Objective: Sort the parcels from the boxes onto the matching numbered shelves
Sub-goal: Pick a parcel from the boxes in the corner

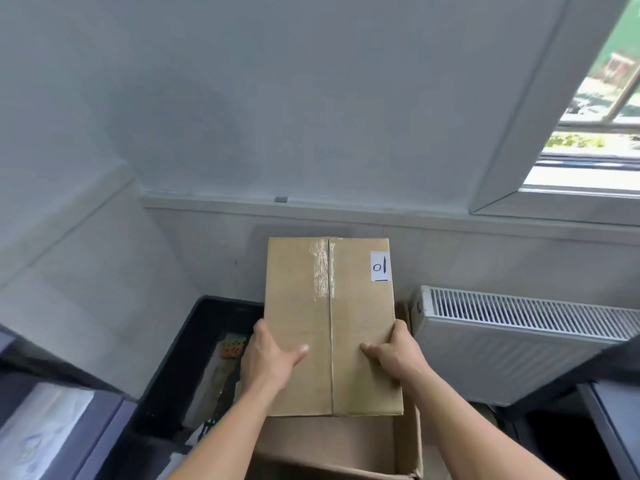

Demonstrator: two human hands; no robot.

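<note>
We hold the taped parcel point(329, 327) above the open carton point(405, 445): left hand point(268, 362) and right hand point(398, 358) clamp its sides, thumbs on top, fingers seemingly curled underneath, hidden.

Floor point(485, 410), open cardboard box point(329, 441), black bin point(194, 327) beside it

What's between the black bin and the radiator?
Head view: the open cardboard box sits between the black bin and the radiator, with the held parcel above it.
</note>
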